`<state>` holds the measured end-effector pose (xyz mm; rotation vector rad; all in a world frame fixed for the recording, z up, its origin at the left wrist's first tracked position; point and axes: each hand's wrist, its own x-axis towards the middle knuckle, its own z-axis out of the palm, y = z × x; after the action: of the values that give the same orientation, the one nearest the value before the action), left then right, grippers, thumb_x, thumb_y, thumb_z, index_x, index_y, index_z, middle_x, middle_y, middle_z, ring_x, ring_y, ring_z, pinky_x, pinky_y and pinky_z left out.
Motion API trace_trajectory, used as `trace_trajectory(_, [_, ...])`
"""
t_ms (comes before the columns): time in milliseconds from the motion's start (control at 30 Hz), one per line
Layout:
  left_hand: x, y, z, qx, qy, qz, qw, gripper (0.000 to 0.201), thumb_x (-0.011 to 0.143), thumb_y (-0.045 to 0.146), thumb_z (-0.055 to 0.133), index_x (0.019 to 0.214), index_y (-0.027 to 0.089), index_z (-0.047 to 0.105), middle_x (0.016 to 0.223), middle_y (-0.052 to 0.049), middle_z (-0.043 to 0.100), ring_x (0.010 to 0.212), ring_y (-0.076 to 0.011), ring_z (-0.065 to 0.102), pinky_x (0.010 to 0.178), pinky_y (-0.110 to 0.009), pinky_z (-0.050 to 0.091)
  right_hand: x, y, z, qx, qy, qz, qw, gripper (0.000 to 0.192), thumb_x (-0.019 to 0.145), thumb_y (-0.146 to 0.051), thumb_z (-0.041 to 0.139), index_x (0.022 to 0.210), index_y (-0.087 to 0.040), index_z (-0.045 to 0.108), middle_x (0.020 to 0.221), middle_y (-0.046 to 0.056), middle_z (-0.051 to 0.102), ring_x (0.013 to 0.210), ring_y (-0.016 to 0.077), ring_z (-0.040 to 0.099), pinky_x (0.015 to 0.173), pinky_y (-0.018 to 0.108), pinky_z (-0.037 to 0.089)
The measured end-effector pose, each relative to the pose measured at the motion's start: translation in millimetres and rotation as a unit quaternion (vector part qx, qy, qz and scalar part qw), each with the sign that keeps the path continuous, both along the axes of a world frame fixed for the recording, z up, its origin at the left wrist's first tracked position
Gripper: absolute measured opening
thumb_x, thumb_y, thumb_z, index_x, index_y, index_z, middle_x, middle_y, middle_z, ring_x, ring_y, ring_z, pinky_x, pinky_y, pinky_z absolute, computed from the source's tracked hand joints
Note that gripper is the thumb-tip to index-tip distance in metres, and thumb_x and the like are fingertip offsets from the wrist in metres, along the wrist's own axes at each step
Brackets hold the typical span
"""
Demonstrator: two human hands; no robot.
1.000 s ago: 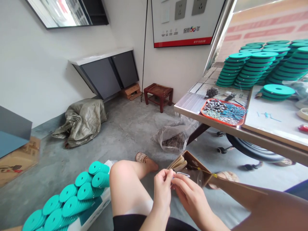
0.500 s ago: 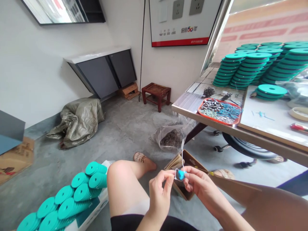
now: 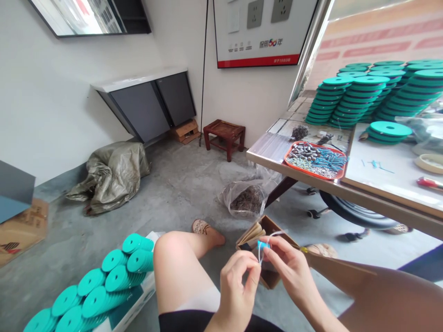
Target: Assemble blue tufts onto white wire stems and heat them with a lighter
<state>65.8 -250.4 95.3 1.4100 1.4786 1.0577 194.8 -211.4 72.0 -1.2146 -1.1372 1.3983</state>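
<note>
Table (image 3: pixel 266 152): it stands ahead on your right, well apart from your hands; the fine work is all in your lap, so keep your forearms low and steady there.
Cardboard box (image 3: pixel 272 226): it sits open just beyond and below your fingers; lean your hands back a little so the cord's free end does not snag on its rim.
Right hand (image 3: pixel 294 265): thumb and fingers are closed in a pinch on the blue piece; hold it firmly enough that it cannot turn, leaving its face towards your other hand uncovered.
Left hand (image 3: pixel 238 286): thumb and forefinger meet on the cord, the palm hollow behind them; pull with the fingertips only, evenly, in line with the piece.
Blue piece (image 3: pixel 263 245): it is between your hands, above the box, partly hidden by your right fingers; cord lies against it.
White cord (image 3: pixel 259 258): one stretch runs down to your left fingertips, another out over your right forefinger; a jerk would likely twist it, so draw slowly.
</note>
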Motion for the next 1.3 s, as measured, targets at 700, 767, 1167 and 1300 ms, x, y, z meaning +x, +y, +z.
trace_trajectory(700, [9,13,9.3,-0.32,-0.289,-0.015,0.902,0.033,0.067,0.039,0.064,0.069,0.007,0.054,0.06,-0.005,0.058,0.047,-0.0064,0.049,0.05,-0.019,0.038,5,-2,-4.3,0.26,-0.183,-0.053,0.947,0.013,0.081,-0.017,0.055,0.092,-0.021,0.061,0.087,0.004,0.063,0.08,0.014,0.06,0.069,0.022,0.048])
trace_trajectory(767, [11,13,9.4,-0.295,-0.265,-0.014,0.918,0.029,0.067,0.036,0.063,0.064,0.009,0.052,0.055,-0.003,0.055,0.046,-0.0061,0.046,0.05,-0.019,0.037,5,-1,-4.5,0.213,-0.143,-0.062,0.965,0.011,0.079,-0.021,0.058,0.089,-0.02,0.063,0.088,0.006,0.064,0.08,0.0161,0.061,0.069,0.024,0.049])
trace_trajectory(1167, [2,10,4.8,-0.128,0.018,-0.066,0.989,0.025,0.077,0.023,0.052,0.054,0.013,0.05,0.053,0.0,0.054,0.053,-0.0086,0.047,0.055,-0.019,0.034,3,17,14.5,-0.206,0.248,-0.067,0.944,0.032,0.055,-0.034,0.08,0.075,-0.014,0.066,0.055,0.0,0.058,0.048,0.0074,0.05,0.048,0.018,0.043])
trace_trajectory(1300, [-9,14,-17.6,-0.096,0.087,-0.062,0.99,0.021,0.076,0.017,0.051,0.056,0.013,0.055,0.056,-0.001,0.056,0.056,-0.0099,0.047,0.056,-0.021,0.032,4,15,16.3,-0.306,0.303,-0.003,0.903,0.032,0.048,-0.03,0.083,0.068,-0.011,0.066,0.053,0.001,0.057,0.044,0.0057,0.048,0.042,0.015,0.041])
